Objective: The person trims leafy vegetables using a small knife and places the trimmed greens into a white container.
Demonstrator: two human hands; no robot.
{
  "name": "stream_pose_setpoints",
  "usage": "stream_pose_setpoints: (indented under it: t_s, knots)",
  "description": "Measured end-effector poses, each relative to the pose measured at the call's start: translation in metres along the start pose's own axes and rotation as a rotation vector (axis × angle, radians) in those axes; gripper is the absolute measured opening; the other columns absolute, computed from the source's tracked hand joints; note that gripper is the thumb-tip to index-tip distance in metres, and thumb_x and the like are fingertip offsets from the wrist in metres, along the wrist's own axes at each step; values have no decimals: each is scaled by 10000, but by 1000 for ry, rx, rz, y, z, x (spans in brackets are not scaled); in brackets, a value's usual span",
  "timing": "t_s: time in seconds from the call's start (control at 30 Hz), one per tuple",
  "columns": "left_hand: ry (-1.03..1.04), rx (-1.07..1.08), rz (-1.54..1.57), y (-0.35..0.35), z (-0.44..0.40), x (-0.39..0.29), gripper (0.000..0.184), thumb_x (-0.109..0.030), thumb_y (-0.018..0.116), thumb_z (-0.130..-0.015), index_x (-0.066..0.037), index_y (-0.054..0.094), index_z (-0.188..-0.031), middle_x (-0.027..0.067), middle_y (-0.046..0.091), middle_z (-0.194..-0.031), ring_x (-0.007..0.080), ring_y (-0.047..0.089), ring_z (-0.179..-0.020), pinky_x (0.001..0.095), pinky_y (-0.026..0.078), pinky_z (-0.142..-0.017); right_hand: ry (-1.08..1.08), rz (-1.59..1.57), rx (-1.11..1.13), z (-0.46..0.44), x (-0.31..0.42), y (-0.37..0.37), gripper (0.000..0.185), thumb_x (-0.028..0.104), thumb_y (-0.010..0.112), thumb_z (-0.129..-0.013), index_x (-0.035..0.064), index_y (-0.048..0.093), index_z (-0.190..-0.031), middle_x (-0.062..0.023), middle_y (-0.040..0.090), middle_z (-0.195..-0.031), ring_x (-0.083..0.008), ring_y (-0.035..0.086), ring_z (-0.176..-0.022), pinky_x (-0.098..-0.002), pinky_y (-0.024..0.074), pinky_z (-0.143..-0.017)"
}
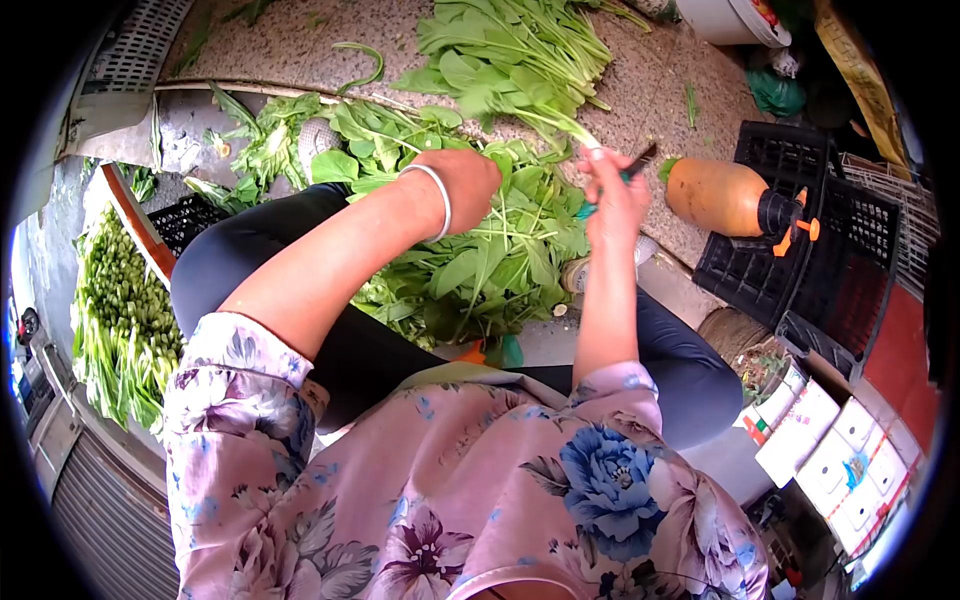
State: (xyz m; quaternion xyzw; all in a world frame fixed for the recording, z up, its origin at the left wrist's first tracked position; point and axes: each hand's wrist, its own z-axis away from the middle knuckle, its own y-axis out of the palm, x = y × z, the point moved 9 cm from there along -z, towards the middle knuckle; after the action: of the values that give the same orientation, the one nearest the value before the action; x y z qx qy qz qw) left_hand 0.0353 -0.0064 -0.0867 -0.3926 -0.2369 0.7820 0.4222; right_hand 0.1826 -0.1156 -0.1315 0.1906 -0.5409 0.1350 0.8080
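Note:
My right hand [612, 195] is closed around a small knife [641, 163] with a dark blade and a teal handle. The pale stem end of a leafy green [562, 122] meets its thumb and fingertips. My left hand [462, 188], with a silver bangle on the wrist, is closed above the leaf pile; its fingers face away, so what they hold is hidden. Beneath both hands, loose green leaves [470, 275] are heaped between my knees. On the speckled stone slab [660, 80] beyond lies a bunch of leafy greens [500, 50].
An orange spray bottle [715, 197] lies right of my right hand, near black plastic crates [840, 270]. A white bucket [735, 20] stands far right. Bundled trimmed greens [125, 310] are stacked at left. White boxes [850, 470] sit at lower right.

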Motion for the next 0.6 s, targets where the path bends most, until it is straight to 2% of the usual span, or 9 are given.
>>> stream_pose_setpoints:
  t_s: [0.1, 0.17, 0.27, 0.33, 0.43, 0.47, 0.5, 0.57, 0.6]
  knots:
    - [-25, -72, 19, -1, -3, 7, 199, -232, 541, -765, -55, 606, -830, 153, 615, -815, 321, 592, -815, 405, 478, -714, -134, -49, -51, -2, 31, -18, 110, 20, 625, -761, 41, 552, -841, -131, 624, -831, -134, 597, -634, -181, 330, -382]
    - [-12, -142, 12, -11, -6, 5, 205, -245, 560, -765, -60, 616, -831, 157, 613, -811, 326, 592, -802, 405, 478, -709, -70, 101, -75, -9, 27, -29, 105, 8, 618, -764, 38, 549, -838, -102, 611, -784, -132, 595, -621, -176, 321, -380]
    - [-154, -305, 225, -31, 2, 14, 226, -260, 564, -788, -72, 628, -895, 154, 612, -851, 318, 582, -837, 396, 469, -736, -155, 110, 74, 24, 60, 10, 123, 3, 632, -756, 22, 565, -857, -76, 608, -738, -105, 580, -593, -176, 344, -420]
    - [155, -825, 292, -79, 26, -4, 249, -256, 552, -815, -96, 626, -991, 144, 610, -919, 305, 570, -875, 385, 458, -760, -140, 209, 139, 26, 54, 22, 138, 0, 643, -750, 12, 575, -870, -66, 617, -748, -109, 596, -627, -194, 402, -495]
    - [260, -1023, 216, -86, 38, -15, 262, -238, 544, -827, -123, 615, -1052, 131, 600, -995, 308, 549, -920, 379, 446, -785, -32, -1, 249, 38, 43, 40, 141, 27, 663, -751, 17, 585, -868, -70, 620, -765, -106, 603, -640, -171, 355, -432]
    - [374, -975, 233, -80, 26, -14, 277, -216, 560, -828, -110, 602, -1080, 88, 632, -925, 234, 593, -800, 330, 477, -705, -16, -2, 248, 42, 39, 45, 141, 27, 663, -751, 17, 585, -868, -70, 620, -765, -106, 603, -640, -171, 355, -432]
    - [371, -966, 237, -79, 29, -17, 277, -216, 560, -828, -110, 602, -1080, 88, 632, -925, 234, 593, -800, 330, 477, -705, -16, -21, 260, 45, 38, 50, 140, 62, 656, -768, 14, 586, -880, -62, 613, -757, -90, 578, -608, -163, 337, -421]
    - [229, -396, 916, -48, -3, -6, 205, -210, 557, -832, -100, 636, -985, 53, 626, -736, 147, 575, -611, 280, 473, -585, -33, -39, 273, 45, 39, 54, 151, 98, 649, -786, 11, 586, -892, -53, 607, -749, -74, 553, -576, -156, 320, -410]
    - [210, -398, 931, -45, -5, -3, 177, -198, 558, -844, -42, 632, -886, 23, 586, -616, 98, 515, -497, 243, 442, -498, -26, 23, 253, 45, 37, 53, 178, 147, 599, -827, 3, 583, -930, -50, 582, -769, -68, 498, -559, -166, 311, -417]
